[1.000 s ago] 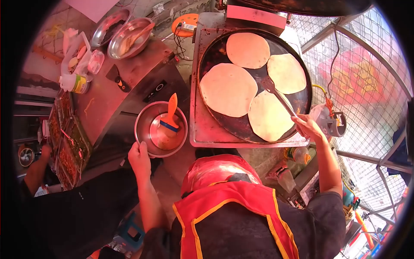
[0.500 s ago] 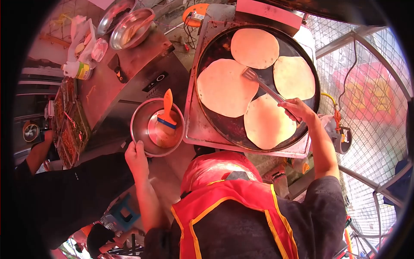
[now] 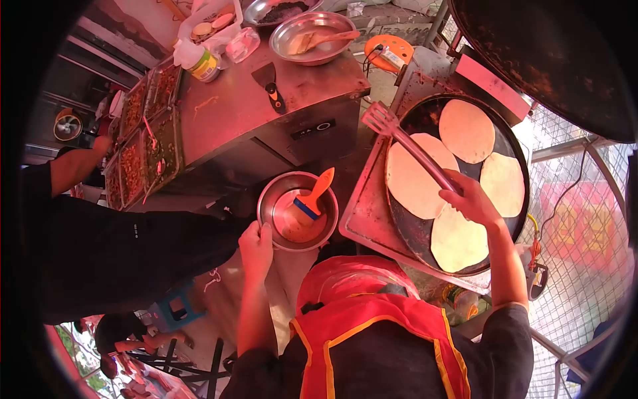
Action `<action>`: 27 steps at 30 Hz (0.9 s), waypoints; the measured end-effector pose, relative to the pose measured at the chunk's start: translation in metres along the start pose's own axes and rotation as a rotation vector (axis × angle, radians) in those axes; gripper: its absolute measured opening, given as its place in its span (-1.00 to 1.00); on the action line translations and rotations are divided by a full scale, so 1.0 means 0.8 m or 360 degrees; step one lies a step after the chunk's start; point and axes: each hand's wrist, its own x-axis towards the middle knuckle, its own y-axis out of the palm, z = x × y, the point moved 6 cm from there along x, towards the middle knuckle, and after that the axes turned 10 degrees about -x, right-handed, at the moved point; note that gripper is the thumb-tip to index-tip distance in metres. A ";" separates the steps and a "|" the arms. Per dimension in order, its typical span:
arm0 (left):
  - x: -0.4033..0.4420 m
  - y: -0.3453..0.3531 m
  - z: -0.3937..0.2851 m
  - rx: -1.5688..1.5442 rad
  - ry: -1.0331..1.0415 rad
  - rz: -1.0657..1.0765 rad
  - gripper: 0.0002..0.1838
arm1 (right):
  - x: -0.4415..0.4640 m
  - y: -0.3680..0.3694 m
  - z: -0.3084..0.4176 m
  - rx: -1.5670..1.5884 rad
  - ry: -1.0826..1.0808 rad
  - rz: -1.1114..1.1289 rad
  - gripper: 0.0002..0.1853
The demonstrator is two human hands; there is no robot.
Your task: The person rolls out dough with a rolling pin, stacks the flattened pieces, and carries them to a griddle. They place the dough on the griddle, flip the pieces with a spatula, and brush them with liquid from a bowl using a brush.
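My left hand (image 3: 256,247) grips the rim of a metal bowl (image 3: 264,207) at its lower left. Inside the bowl leans a brush (image 3: 318,189) with an orange handle and a blue band, its tip in a little brownish liquid. My right hand (image 3: 473,201) is closed round the handle of metal tongs (image 3: 422,157), whose slotted ends are raised past the left edge of a round griddle (image 3: 425,238). Several flatbreads lie on the griddle: a left one (image 3: 413,183) partly behind the tongs, a top one (image 3: 467,130), a right one (image 3: 502,185) and a bottom one (image 3: 458,241).
A metal counter (image 3: 232,126) to the left carries food trays (image 3: 159,143), a bottle (image 3: 199,63), an orange-handled tool (image 3: 274,100) and another bowl (image 3: 292,56). A large dark lid (image 3: 551,60) overhangs the upper right. At left, a co-worker's arm (image 3: 80,166) reaches toward the trays.
The tongs have lifted from between the flatbreads and swung left, past the griddle's edge. My view has turned, shifting the scene rightward. My left hand still grips the bowl.
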 end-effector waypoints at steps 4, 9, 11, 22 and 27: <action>0.008 -0.044 0.014 0.0153 0.0058 -0.0058 -0.71 | 0.168 0.132 0.172 -0.0002 -0.0668 -0.0104 -0.32; 0.031 -0.084 0.037 0.0084 0.0018 -0.0070 -0.76 | 0.360 0.264 0.329 -0.0302 -0.0748 -0.0481 -0.27; 0.049 -0.090 0.040 0.0072 0.0007 -0.0051 -0.77 | 0.370 0.261 0.363 -0.0329 -0.0895 -0.0892 -0.33; 0.131 -0.025 -0.010 0.0025 0.0341 0.0311 -0.78 | 0.146 0.219 0.253 0.0764 -0.0550 -0.0591 -0.78; 0.132 0.040 -0.054 0.0051 0.0532 0.0525 -0.79 | 0.097 0.213 0.267 0.0084 -0.0689 -0.0872 -0.74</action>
